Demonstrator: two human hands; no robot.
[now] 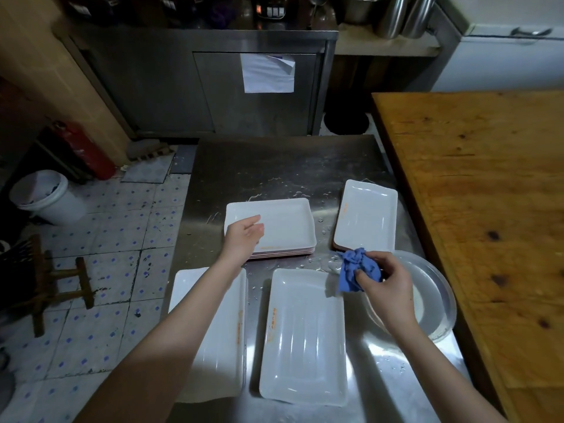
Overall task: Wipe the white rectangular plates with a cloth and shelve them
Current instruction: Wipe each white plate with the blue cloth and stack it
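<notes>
1. White rectangular plates on the wet steel desk [274,166]: a stack [280,227] at centre; single plates at far right [366,218], near centre [305,340] and near left [222,337].
2. Blue cloth [354,270] bunched in the closed right hand [387,282], over the near-centre plate's corner.
3. Left hand [244,236] loosely open, over the stack's left edge; contact unclear.
4. Round metal basin [433,300] at right; wooden table [488,209] adjoining.

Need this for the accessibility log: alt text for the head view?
A person's right hand holds a bunched blue cloth over a wet steel counter, while the left hand rests on a stack of white rectangular plates. Three more white plates lie around.
</notes>
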